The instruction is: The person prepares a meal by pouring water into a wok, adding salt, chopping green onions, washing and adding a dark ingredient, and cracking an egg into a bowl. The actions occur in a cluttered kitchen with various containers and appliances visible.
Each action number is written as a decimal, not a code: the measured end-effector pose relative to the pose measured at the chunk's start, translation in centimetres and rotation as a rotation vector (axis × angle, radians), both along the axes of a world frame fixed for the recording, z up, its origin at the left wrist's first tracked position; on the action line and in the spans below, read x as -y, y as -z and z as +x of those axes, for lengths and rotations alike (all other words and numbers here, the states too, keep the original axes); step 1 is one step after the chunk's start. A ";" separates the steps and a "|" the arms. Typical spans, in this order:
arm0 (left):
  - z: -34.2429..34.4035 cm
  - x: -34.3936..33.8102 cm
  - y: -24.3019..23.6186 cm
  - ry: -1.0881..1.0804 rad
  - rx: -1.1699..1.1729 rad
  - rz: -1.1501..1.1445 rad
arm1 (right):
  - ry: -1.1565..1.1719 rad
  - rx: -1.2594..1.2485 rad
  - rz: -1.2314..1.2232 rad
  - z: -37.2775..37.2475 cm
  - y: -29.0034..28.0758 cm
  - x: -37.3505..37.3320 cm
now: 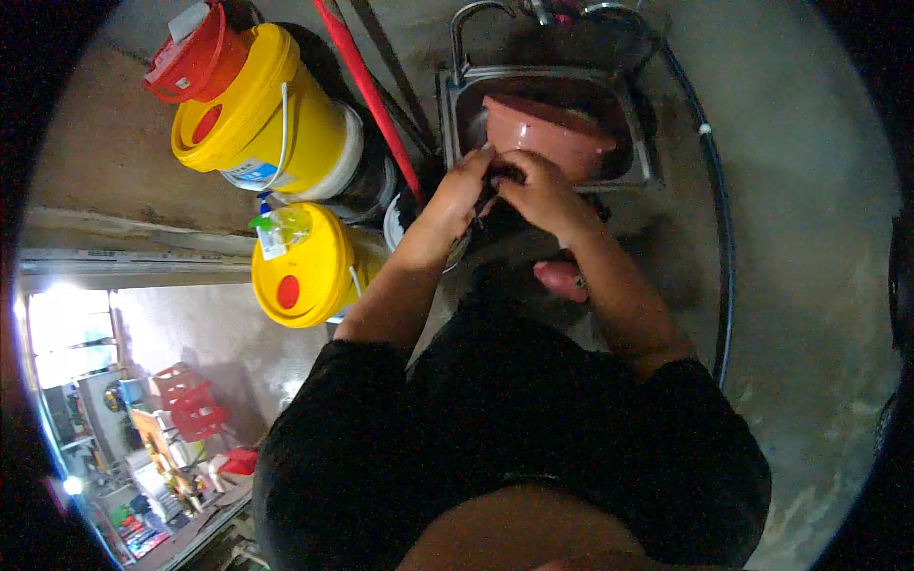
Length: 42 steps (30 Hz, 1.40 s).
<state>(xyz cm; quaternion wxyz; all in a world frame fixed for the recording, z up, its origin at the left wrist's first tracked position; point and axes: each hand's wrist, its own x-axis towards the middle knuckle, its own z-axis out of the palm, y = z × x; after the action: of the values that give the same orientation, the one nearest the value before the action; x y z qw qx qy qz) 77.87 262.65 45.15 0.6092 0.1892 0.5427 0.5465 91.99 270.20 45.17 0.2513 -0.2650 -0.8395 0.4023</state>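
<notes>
Hands, pair: left hand (465,181) and right hand (538,188), held close together at the near left part of the sink, fingers bent inward around a small dark item (498,177). Whether either hand was closed firmly on it could not be told.

Dark item: located between the fingers, largely hidden; its kind, long axis and pointing direction could not be made out.

Basin, reddish-pink plastic (543,133): lay tilted inside the steel sink (538,71), just beyond the hands. Its long axis, along the rim, ran from far left to near right; the outer wall faced the person and the mouth turned toward the back.

Fittings: gooseneck faucet (458,43) at the sink's far left corner; black hose (716,190), running lengthwise to the right.

Left side: red pole (367,90), slanting toward the left wrist; yellow bucket (319,128), with a red tub (217,62) on its lid; second yellow-lidded bucket (324,252), bearing a clear bottle (286,228).

Floor: pink shoe (560,280), beside the right forearm.
</notes>
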 end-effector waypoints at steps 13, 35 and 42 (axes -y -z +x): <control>-6.1 27.4 1.2 -0.504 0.410 0.200 | -0.397 -0.061 -1.244 -10.7 2.0 18.8; -22.9 76.7 2.9 -1.493 0.132 0.349 | -1.567 -0.147 0.211 -43.6 -1.2 67.7; -33.0 81.9 1.2 -1.281 -1.127 -0.111 | -1.673 0.083 0.439 -55.3 -1.3 73.4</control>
<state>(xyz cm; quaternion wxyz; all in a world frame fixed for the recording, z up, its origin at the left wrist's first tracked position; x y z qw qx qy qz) 44.87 180.70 43.98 -0.1698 0.0595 0.7928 0.5823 36.66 196.84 46.47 -0.1125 0.4799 -0.8258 0.2740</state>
